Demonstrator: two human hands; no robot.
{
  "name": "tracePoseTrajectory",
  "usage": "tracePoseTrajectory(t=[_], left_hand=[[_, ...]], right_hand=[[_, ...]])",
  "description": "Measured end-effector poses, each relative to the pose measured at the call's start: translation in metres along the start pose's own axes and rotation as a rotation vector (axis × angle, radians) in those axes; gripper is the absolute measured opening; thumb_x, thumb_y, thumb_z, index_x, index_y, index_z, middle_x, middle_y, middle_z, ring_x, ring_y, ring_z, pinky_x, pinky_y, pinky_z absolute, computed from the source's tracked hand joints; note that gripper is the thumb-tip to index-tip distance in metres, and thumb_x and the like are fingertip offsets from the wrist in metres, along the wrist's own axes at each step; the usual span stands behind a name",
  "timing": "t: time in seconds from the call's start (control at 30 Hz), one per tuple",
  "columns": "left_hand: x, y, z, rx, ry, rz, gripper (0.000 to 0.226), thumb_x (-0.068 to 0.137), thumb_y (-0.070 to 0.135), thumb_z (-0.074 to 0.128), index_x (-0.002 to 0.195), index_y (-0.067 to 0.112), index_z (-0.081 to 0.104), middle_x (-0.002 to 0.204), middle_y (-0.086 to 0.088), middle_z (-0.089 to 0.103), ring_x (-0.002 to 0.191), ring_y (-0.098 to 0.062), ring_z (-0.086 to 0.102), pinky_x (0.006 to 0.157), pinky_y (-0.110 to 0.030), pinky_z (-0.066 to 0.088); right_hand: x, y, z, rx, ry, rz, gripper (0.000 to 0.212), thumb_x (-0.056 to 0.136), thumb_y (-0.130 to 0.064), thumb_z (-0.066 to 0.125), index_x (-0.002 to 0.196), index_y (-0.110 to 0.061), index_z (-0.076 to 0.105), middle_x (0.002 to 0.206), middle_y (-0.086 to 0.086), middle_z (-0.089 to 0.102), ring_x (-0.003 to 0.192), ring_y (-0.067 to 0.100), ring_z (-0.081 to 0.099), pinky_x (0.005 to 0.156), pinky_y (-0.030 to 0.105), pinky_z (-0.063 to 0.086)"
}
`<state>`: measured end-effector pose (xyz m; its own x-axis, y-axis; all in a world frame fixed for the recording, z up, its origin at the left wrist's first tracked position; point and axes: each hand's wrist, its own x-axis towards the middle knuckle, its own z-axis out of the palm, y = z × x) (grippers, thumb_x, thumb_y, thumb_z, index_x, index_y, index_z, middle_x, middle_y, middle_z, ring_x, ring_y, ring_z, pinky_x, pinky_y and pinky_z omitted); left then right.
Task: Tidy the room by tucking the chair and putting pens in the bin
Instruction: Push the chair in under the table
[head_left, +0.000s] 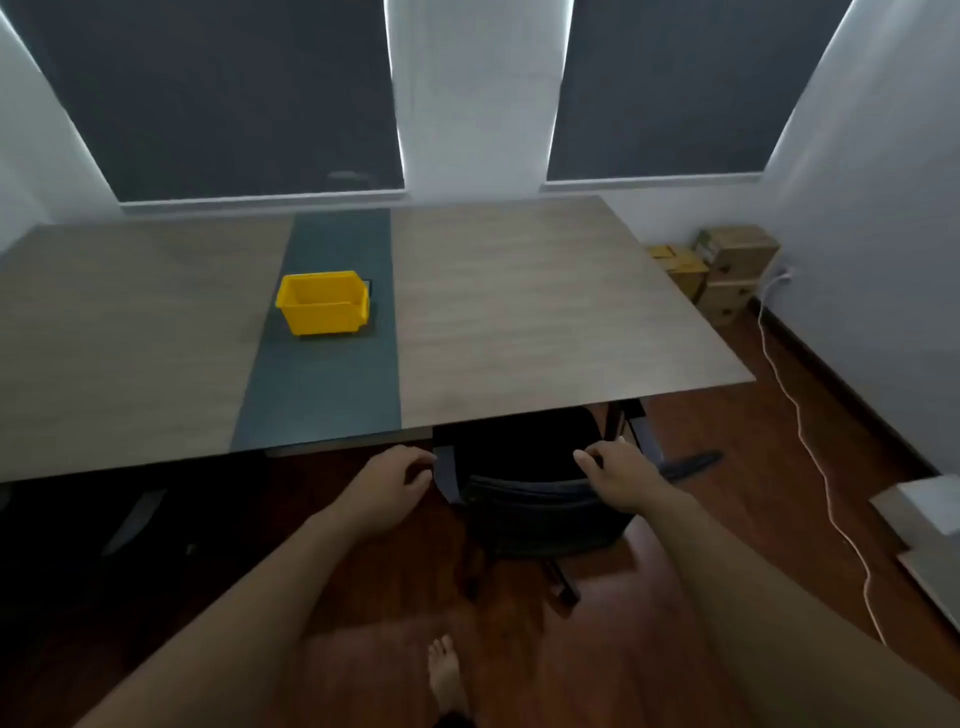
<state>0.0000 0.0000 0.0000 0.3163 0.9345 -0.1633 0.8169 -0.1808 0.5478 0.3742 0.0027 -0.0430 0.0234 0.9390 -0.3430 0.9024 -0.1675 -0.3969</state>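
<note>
Black office chair (524, 467) tucked under wooden worktop (545, 312), lower centre; left hand (392, 486) open, right hand (621, 475) loosely curled, grip indeterminate.

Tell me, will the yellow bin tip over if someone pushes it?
Probably not. The yellow bin looks low and wide, so it should slide across the table rather than tip. It looks like thin plastic and seems empty, so it is likely light.

No readable text is seen anywhere; markings on the cardboard boxes (730, 270) are too blurred to be read.
</note>
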Motion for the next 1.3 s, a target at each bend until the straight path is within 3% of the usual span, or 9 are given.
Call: tracePoseTrajectory(t=[0.03, 0.1, 0.17, 0.3, 0.47, 0.6, 0.73, 0.9, 1.3], left_hand=[[0.012, 0.008, 0.010, -0.010, -0.022, 0.016, 0.039, 0.111, 0.034, 0.053, 0.147, 0.023, 0.060, 0.149, 0.003, 0.060, 0.140, -0.015, 0.054, 0.113, -0.027, 0.042], [0.032, 0.024, 0.029, -0.022, -0.052, 0.046, 0.038, 0.111, 0.035, 0.052, 0.146, 0.022, 0.060, 0.147, 0.002, 0.059, 0.139, -0.018, 0.055, 0.114, -0.030, 0.045], [0.056, 0.039, 0.050, -0.002, -0.068, 0.056, 0.040, 0.111, 0.036, 0.052, 0.146, 0.020, 0.061, 0.145, 0.000, 0.060, 0.136, -0.020, 0.056, 0.115, -0.033, 0.045], [0.101, 0.057, 0.087, 0.038, -0.134, 0.053, 0.047, 0.112, 0.046, 0.044, 0.148, 0.019, 0.060, 0.144, -0.001, 0.062, 0.135, -0.022, 0.058, 0.114, -0.037, 0.048], [0.137, 0.064, 0.129, 0.134, -0.365, -0.019, 0.060, 0.109, 0.063, 0.026, 0.121, 0.026, 0.071, 0.119, -0.001, 0.070, 0.109, -0.025, 0.068, 0.096, -0.047, 0.057], [0.157, 0.060, 0.145, 0.247, -0.306, -0.016, 0.065, 0.100, 0.071, 0.025, 0.121, 0.032, 0.073, 0.119, 0.004, 0.072, 0.106, -0.022, 0.070, 0.089, -0.044, 0.059], [0.179, 0.062, 0.148, 0.214, -0.236, -0.005, 0.061, 0.098, 0.068, 0.028, 0.108, 0.029, 0.075, 0.102, 0.006, 0.073, 0.089, -0.016, 0.069, 0.078, -0.042, 0.061], [0.215, 0.067, 0.144, 0.206, -0.187, -0.019, 0.054, 0.097, 0.060, 0.033, 0.110, 0.029, 0.076, 0.103, 0.007, 0.074, 0.089, -0.017, 0.069, 0.077, -0.039, 0.060], [0.275, 0.090, 0.137, 0.244, -0.104, -0.109, 0.039, 0.094, 0.052, 0.044, 0.107, 0.034, 0.076, 0.103, 0.012, 0.075, 0.091, -0.016, 0.069, 0.077, -0.035, 0.057]], right_hand=[[0.003, 0.011, 0.003, -0.041, 0.003, 0.006, 0.082, 0.091, -0.087, 0.013, 0.082, -0.020, 0.061, 0.095, 0.013, 0.067, 0.123, 0.039, 0.057, 0.111, 0.063, 0.041], [0.008, 0.029, 0.005, -0.109, 0.002, 0.087, 0.065, 0.107, -0.066, 0.025, 0.104, -0.018, 0.069, 0.132, 0.014, 0.065, 0.156, 0.039, 0.029, 0.123, 0.063, 0.026], [0.007, 0.042, 0.002, -0.121, -0.012, 0.144, 0.063, 0.111, -0.057, 0.024, 0.128, -0.012, 0.066, 0.155, 0.011, 0.053, 0.163, 0.033, 0.013, 0.129, 0.060, 0.013], [0.022, 0.071, -0.006, -0.188, -0.083, 0.181, 0.074, 0.108, -0.058, 0.010, 0.145, -0.018, 0.060, 0.165, 0.004, 0.045, 0.164, 0.024, 0.013, 0.131, 0.058, 0.001], [0.059, 0.098, -0.010, -0.308, -0.147, 0.199, 0.060, 0.111, -0.049, 0.013, 0.144, -0.032, 0.060, 0.153, -0.001, 0.058, 0.157, 0.021, 0.032, 0.130, 0.055, 0.000], [0.078, 0.112, -0.012, -0.401, -0.090, 0.129, 0.059, 0.104, -0.062, 0.024, 0.127, -0.034, 0.071, 0.133, -0.005, 0.071, 0.124, 0.021, 0.063, 0.115, 0.049, 0.034], [0.102, 0.123, -0.023, -0.407, 0.014, 0.042, 0.058, 0.099, -0.067, 0.028, 0.126, -0.039, 0.072, 0.127, -0.007, 0.074, 0.114, 0.020, 0.067, 0.100, 0.045, 0.044], [0.140, 0.133, -0.038, -0.375, 0.076, -0.007, 0.060, 0.097, -0.068, 0.028, 0.121, -0.037, 0.074, 0.116, -0.003, 0.078, 0.104, 0.023, 0.070, 0.094, 0.043, 0.047], [0.200, 0.144, -0.077, -0.382, -0.005, -0.036, 0.060, 0.100, -0.066, 0.028, 0.126, -0.034, 0.070, 0.121, 0.004, 0.075, 0.112, 0.029, 0.067, 0.100, 0.049, 0.043]])
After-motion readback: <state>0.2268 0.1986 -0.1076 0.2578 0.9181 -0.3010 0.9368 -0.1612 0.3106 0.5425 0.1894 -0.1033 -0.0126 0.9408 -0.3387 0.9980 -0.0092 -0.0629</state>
